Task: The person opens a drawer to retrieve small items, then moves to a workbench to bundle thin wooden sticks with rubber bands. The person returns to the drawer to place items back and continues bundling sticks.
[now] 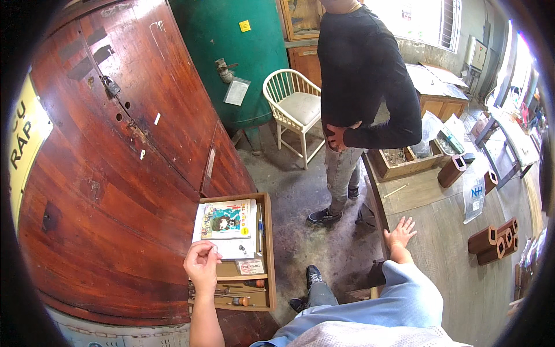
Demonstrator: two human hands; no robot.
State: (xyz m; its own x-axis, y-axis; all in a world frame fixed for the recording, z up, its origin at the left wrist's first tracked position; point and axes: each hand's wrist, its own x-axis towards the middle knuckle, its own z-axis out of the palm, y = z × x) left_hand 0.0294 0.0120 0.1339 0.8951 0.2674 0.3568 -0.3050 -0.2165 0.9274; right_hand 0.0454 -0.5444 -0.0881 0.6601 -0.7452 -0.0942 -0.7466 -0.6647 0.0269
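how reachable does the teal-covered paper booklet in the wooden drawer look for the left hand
Probably reachable, yes: the left hand is near the booklet, which lies uncovered in the drawer, nothing visibly between.

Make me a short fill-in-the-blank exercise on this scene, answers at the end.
The curled hand near the wooden drawer is the person's ____ one.
The spread hand at the table is the person's ____ one.
The tank beside the white chair is ____.
The co-worker wears a long-sleeved top coloured ____.

Missing words: left; right; green; black.
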